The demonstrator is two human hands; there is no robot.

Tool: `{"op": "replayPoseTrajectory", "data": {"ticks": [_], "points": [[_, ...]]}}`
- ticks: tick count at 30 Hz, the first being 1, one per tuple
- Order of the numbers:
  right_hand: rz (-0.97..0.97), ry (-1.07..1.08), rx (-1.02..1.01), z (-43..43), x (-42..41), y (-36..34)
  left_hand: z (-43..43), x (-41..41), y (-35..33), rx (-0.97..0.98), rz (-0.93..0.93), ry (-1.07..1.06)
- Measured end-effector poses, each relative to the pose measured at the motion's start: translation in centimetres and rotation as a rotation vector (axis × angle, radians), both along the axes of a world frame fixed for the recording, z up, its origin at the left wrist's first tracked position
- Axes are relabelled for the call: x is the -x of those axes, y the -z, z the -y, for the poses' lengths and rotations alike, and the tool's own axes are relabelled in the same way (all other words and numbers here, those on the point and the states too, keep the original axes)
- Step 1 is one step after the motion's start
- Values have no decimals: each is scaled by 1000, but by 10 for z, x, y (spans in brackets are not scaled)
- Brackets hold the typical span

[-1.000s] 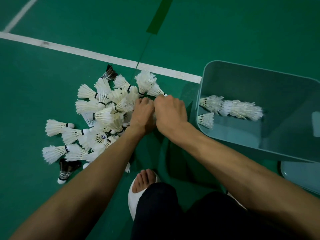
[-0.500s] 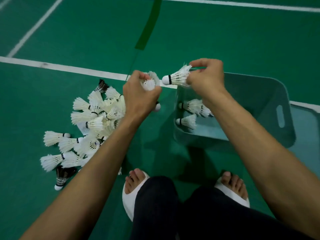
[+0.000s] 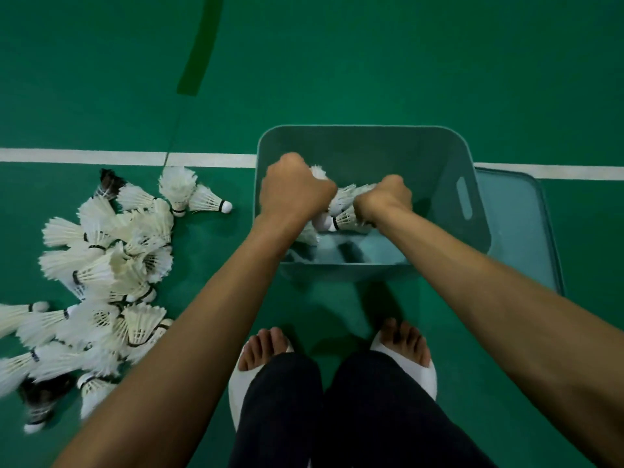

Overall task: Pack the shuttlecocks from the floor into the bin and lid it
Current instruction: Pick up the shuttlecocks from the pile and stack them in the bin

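Observation:
A teal plastic bin [image 3: 449,153] stands on the green floor in front of me. Both hands are down inside it. My left hand [image 3: 295,194] grips white shuttlecocks [image 3: 317,172], feathers poking out past the knuckles. My right hand [image 3: 383,197] holds another shuttlecock [image 3: 346,217] low in the bin, among a few lying on its bottom. A big pile of white shuttlecocks [image 3: 108,265], with a couple of dark-feathered ones, lies on the floor to the left. The bin's lid [image 3: 520,231] lies flat behind the bin's right side.
My feet in white slippers [image 3: 405,366] stand just before the bin. A white court line [image 3: 101,157] runs across the floor behind the pile and the bin.
Both hands lifted shuttlecocks from the pile, carried them right and lowered them into the bin. My view has swung right, so the bin now sits centred.

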State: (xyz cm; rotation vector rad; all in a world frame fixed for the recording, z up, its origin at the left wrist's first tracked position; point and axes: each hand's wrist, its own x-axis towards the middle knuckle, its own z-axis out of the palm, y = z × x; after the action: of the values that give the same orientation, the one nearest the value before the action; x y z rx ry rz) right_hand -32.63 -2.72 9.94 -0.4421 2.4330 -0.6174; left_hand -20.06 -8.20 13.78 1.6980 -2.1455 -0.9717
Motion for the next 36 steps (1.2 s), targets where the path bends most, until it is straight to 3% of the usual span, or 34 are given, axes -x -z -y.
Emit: {"op": "replayPoseTrajectory", "data": {"ticks": [3, 6, 10, 20, 24, 28, 34, 36], "points": [[-30, 24, 0, 13, -8, 18, -6, 0, 0, -30, 270, 210], [47, 40, -18, 23, -13, 32, -11, -3, 2, -155, 389, 353], [242, 78, -52, 30, -20, 44, -14, -12, 6, -281, 384, 393], [403, 149, 20, 34, -18, 46, 5, -8, 14, -417, 407, 416], [476, 148, 60, 32, -8, 37, 12, -2, 16, -429, 337, 409], [403, 59, 121, 20, 11, 21, 16, 4, 19, -528, 155, 286], [384, -411, 320, -16, 30, 1, 11, 22, 23, -755, -253, 40], [272, -569, 353, -25, 34, 11, 8, 27, 21, -838, -339, 11]]}}
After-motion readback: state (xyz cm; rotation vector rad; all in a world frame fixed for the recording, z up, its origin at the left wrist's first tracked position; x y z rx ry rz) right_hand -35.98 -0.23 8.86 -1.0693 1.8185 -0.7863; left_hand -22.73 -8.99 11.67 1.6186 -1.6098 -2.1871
